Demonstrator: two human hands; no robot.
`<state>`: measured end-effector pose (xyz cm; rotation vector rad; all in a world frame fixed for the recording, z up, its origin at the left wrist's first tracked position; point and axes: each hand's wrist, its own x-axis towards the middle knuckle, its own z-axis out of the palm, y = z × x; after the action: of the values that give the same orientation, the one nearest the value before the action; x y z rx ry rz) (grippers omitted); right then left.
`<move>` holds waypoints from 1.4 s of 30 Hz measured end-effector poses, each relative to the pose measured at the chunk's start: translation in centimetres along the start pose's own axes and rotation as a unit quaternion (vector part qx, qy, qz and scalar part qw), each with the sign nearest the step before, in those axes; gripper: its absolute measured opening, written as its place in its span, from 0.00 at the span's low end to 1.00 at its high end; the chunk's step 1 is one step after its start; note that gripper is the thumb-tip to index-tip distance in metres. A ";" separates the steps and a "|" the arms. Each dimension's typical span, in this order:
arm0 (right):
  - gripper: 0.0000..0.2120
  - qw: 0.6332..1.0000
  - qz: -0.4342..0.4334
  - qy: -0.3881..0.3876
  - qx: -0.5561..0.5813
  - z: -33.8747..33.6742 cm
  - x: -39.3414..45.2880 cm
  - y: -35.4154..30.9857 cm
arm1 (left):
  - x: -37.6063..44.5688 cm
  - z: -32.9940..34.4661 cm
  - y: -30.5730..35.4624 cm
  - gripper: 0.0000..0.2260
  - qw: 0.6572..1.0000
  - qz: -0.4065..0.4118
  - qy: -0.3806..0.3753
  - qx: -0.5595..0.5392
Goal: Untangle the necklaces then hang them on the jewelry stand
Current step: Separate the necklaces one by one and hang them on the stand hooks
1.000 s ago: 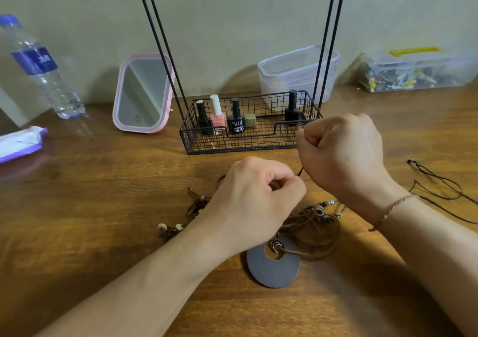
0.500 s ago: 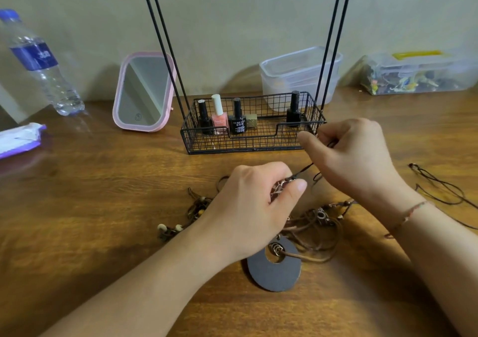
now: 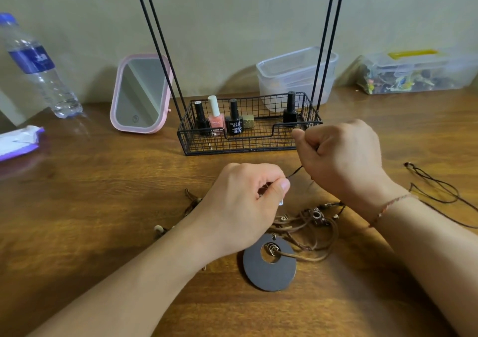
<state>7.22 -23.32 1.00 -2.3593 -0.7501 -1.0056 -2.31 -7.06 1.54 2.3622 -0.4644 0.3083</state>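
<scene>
A tangle of brown cord necklaces (image 3: 307, 227) lies on the wooden table, with a dark round disc pendant (image 3: 269, 265) at its near end. My left hand (image 3: 243, 205) pinches a small metal pendant on a thin dark cord (image 3: 294, 173). That cord runs taut up to my right hand (image 3: 338, 161), which grips it in a closed fist. The black wire jewelry stand (image 3: 248, 130) is just behind my hands; its tall rods rise out of view. A separate thin black cord necklace (image 3: 437, 189) lies loose at the right.
The stand's basket holds several nail polish bottles (image 3: 234, 121). A pink mirror (image 3: 139, 93) and a water bottle (image 3: 38, 68) stand at the back left, a wipes packet (image 3: 18, 141) at the left edge. Clear plastic containers (image 3: 294, 75) and a filled box (image 3: 413, 73) sit at the back right.
My right hand has closed from a pinch into a fist on the thin cord and drawn it taut. My left hand keeps pinching the small pendant, little moved.
</scene>
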 end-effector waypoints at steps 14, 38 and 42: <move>0.18 0.994 -0.028 -0.103 -0.020 -0.8 0.5 2.7 | 1.3 -5.0 -5.0 0.08 0.982 -0.145 0.020 0.118; 0.12 0.876 -0.013 -0.477 0.069 -5.9 -0.1 1.5 | -0.7 -1.6 -1.8 0.14 0.976 0.055 -0.147 0.149; 0.12 0.875 -0.006 -0.480 0.058 -5.0 -0.8 1.0 | -0.6 -1.7 -2.4 0.06 0.978 0.060 -0.154 0.129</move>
<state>4.91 -27.25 3.32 -2.6643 -1.1026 0.3095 -2.01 -4.09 1.17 2.6531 -0.7554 0.0573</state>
